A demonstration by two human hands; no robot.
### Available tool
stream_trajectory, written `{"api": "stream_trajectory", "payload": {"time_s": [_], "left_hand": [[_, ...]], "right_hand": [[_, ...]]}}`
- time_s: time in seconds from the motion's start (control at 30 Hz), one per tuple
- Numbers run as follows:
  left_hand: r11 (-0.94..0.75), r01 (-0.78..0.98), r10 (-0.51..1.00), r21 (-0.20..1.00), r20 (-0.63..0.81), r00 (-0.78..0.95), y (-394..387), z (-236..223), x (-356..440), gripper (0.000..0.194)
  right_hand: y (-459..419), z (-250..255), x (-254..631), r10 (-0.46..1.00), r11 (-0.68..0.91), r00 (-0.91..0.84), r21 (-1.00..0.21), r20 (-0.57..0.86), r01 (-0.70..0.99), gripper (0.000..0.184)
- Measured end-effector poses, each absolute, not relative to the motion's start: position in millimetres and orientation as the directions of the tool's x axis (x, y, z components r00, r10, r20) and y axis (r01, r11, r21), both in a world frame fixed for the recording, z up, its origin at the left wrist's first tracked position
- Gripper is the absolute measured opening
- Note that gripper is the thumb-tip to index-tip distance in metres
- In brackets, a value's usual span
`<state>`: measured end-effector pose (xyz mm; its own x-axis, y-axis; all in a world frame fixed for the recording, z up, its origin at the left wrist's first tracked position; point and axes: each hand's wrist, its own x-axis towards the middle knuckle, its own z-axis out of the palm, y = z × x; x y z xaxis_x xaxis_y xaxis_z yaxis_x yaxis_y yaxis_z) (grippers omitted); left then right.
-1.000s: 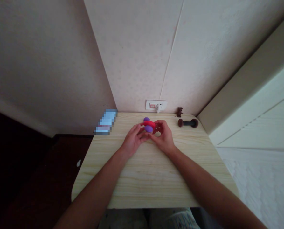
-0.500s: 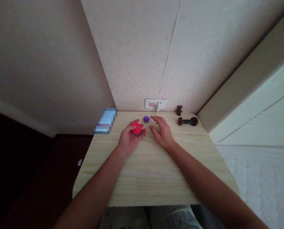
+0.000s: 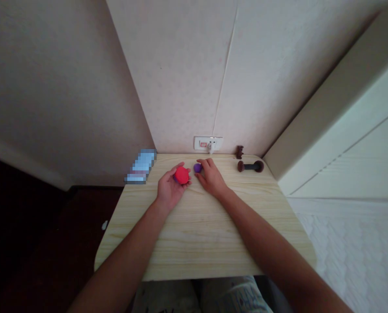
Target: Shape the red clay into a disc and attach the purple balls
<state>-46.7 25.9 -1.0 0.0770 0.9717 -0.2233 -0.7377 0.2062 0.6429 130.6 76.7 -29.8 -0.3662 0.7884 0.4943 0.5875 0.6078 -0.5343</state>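
Observation:
My left hand point(image 3: 171, 187) is turned palm up and holds a red round piece point(image 3: 181, 175), its flat face upward. A bit of purple shows under the red piece at its left edge; whether it is a separate part I cannot tell. Just to the right, my right hand point(image 3: 211, 178) has its thumb and fingertips on either side of a small purple round piece point(image 3: 197, 168), which looks like a little cap. The purple piece is close to the table's back part, a short gap from the red one.
The pale wooden table point(image 3: 194, 243) meets the wall at its back. A dumbbell-shaped object point(image 3: 250, 166) and a small dark brown figurine point(image 3: 240, 151) stand at the back right. At the back left lies a blurred-out flat item point(image 3: 141, 166). A plug sits in the wall socket point(image 3: 208, 143).
My right hand has closed in on the purple piece and taken it between thumb and fingers. The red piece in my left hand has turned its flat face up. The view has shifted slightly.

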Motion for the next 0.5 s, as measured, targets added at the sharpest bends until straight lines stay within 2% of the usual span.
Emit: {"api": "stream_trajectory", "payload": {"time_s": [0.17,0.3,0.33,0.4,0.5], "left_hand": [[0.208,-0.725,0.971,0.656,-0.229,0.071,24,-1,-46,0.037],[0.195,-0.725,0.974,0.660,-0.219,0.062,25,-2,-44,0.031],[0.186,-0.726,0.976,0.662,-0.212,0.057,25,-2,-43,0.029],[0.165,-0.724,0.981,0.670,-0.189,0.049,25,-4,-41,0.025],[0.140,-0.709,0.988,0.692,-0.142,0.057,26,-6,-39,0.020]], "right_hand": [[73,-29,131,0.781,0.614,-0.285,-0.601,0.556,0.512,0.029],[54,-23,130,0.787,0.611,-0.223,-0.679,0.575,0.408,0.037],[48,-21,129,0.804,0.594,-0.209,-0.738,0.557,0.320,0.041],[39,-18,127,0.812,0.580,-0.224,-0.786,0.539,0.211,0.036],[33,-15,124,0.797,0.591,-0.275,-0.788,0.537,0.173,0.031]]}}
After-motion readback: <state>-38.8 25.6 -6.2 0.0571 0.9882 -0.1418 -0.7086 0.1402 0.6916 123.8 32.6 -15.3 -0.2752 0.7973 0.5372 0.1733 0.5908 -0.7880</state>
